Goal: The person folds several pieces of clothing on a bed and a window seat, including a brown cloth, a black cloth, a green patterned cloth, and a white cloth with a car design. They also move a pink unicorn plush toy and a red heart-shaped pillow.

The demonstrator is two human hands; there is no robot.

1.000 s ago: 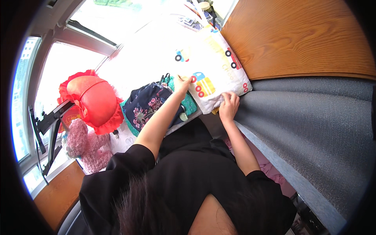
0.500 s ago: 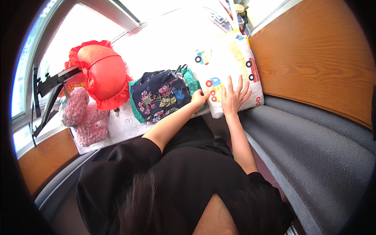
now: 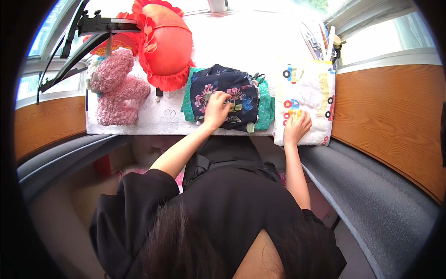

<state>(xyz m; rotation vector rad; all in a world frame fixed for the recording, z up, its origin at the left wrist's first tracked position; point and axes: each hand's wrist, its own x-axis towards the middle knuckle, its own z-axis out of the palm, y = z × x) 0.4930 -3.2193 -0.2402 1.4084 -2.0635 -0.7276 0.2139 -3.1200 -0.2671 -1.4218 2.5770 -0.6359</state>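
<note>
My left hand (image 3: 217, 110) rests over a folded navy garment (image 3: 239, 111) printed with pink and blue flowers. Its fingers are loosely bent and apart, with nothing gripped. Beneath the navy garment lies a folded green patterned cloth (image 3: 265, 108), showing on both sides. On the right, my right hand (image 3: 296, 128) lies on the near part of a folded white cloth (image 3: 309, 88) printed with colourful trucks. The fingers of that hand are slightly curled and parted, holding nothing.
A white-covered table (image 3: 160, 118) carries a pink plush animal (image 3: 118, 90) and a red ruffled cushion (image 3: 169, 49) at the left. A black metal arm (image 3: 107, 25) juts in there. Pens and small items (image 3: 325, 42) stand at the back right, near a wooden panel (image 3: 381, 107) and grey bench (image 3: 385, 190).
My left hand has moved left from the truck-print cloth's edge onto the navy garment. My right hand's spread fingers have relaxed and curled. The view has swung round to the right.
</note>
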